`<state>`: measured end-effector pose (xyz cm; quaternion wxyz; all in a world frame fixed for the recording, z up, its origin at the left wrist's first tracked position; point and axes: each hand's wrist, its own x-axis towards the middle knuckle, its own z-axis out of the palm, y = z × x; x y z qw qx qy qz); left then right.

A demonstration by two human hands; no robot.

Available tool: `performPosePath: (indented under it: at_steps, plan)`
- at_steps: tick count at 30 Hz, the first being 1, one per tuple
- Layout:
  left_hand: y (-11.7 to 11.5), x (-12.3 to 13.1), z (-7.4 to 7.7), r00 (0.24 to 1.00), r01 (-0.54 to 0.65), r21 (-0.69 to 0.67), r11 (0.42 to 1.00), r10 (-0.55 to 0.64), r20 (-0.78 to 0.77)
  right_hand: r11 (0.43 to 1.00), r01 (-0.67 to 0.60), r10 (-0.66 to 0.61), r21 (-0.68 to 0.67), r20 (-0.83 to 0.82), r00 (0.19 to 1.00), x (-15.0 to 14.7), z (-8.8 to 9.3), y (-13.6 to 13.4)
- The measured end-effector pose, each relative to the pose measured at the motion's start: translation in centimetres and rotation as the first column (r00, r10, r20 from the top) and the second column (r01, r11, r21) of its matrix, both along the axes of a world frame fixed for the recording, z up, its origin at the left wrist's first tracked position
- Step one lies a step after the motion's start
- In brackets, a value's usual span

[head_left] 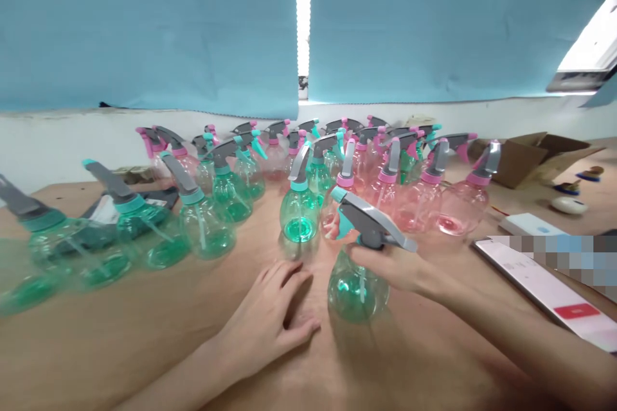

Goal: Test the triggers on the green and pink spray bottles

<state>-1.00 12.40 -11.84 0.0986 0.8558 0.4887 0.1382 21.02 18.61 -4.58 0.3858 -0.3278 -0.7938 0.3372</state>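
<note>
My right hand (393, 263) is closed around the neck of a green spray bottle (357, 282), just under its grey trigger head (373, 221) with a teal nozzle. The bottle stands upright on the brown table (144, 347). My left hand (270, 318) rests flat on the table to the left of that bottle, fingers spread and holding nothing. Just beyond my hands stands another green spray bottle (299, 209).
Several green spray bottles (207, 225) crowd the table's left and middle, and several pink ones (457, 202) stand at the right. An open cardboard box (530, 154) sits at far right, white flat packages (554, 289) near the right edge. Blue curtains hang behind.
</note>
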Motion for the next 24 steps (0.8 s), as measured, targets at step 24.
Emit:
performPosePath:
  at_steps: [24]
  plan:
    - [0.4,0.0,-0.2,0.997,0.020,0.020,1.000,-0.018,-0.080,0.994,-0.062,0.051,-0.086,-0.124,0.991,0.1,-1.1,0.5]
